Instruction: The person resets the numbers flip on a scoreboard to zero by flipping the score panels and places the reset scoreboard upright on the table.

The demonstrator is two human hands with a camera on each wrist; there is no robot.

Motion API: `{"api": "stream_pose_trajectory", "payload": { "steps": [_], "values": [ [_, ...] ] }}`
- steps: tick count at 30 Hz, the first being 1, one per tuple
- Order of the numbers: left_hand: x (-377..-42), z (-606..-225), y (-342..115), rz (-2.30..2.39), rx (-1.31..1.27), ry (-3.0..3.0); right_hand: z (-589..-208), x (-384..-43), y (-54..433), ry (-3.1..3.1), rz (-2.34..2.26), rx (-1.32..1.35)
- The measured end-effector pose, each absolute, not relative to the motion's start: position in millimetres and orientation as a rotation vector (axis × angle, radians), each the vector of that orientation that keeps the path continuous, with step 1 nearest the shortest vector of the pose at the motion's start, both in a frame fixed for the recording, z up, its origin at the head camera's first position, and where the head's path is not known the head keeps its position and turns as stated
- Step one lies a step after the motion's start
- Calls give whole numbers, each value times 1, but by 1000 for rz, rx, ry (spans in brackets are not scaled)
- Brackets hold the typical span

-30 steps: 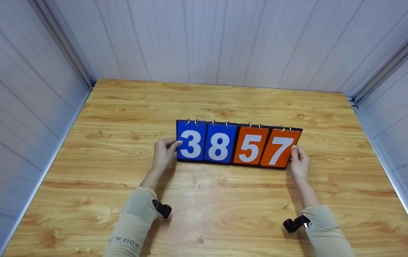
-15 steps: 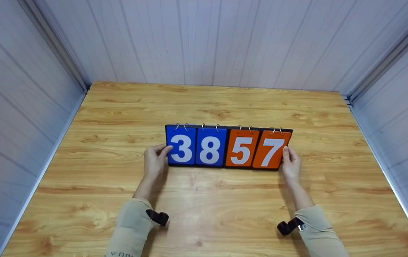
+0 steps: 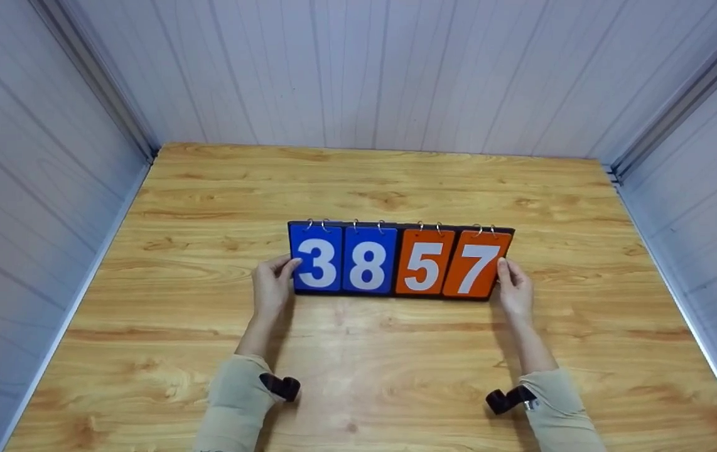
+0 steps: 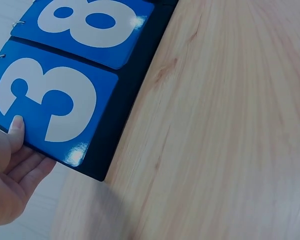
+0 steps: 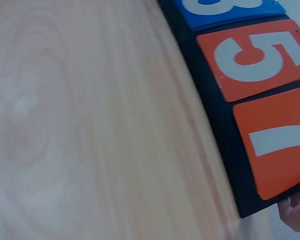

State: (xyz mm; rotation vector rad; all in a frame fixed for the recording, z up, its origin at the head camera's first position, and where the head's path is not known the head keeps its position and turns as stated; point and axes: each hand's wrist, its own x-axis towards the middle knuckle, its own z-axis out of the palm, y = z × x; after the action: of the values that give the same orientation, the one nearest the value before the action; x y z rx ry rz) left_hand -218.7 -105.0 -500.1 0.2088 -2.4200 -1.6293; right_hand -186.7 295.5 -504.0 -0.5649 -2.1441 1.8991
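Observation:
A flip scoreboard (image 3: pixel 398 263) with a black backing shows 3 and 8 on blue cards and 5 and 7 on orange cards, each hung from metal rings. My left hand (image 3: pixel 272 285) pinches its left edge, the thumb on the front beside the 3 and the other fingers behind, as the left wrist view shows. At the opposite end my right hand (image 3: pixel 515 292) grips the right edge near the 7, thumb in front. In the right wrist view only part of that hand (image 5: pixel 296 212) appears at the board's corner. The board's back is hidden.
Underneath lies a wood-grain table (image 3: pixel 358 364). Pale panelled walls (image 3: pixel 358 75) enclose it at the back and on both sides. A dark wrist camera (image 3: pixel 281 387) sits on the left sleeve, and another wrist camera (image 3: pixel 509 399) on the right.
Over the first half second the scoreboard and both hands shifted left and slightly down in the head view, with the background shifting a little too. Since then they have barely moved.

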Motion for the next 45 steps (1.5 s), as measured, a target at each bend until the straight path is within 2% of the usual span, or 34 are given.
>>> {"api": "stream_pose_trajectory", "payload": {
  "steps": [6,19,45],
  "values": [
    [-219,-503,-102,-1613,158,-2388,-501,-181,291,-2035,1859,-557],
    [-222,-505,-103,-1680,231,-2301,-510,-179,273,-1841,1710,-489],
    [-219,-509,-101,-1624,208,-2301,-514,-184,282,-1954,1526,-563]
  ]
}}
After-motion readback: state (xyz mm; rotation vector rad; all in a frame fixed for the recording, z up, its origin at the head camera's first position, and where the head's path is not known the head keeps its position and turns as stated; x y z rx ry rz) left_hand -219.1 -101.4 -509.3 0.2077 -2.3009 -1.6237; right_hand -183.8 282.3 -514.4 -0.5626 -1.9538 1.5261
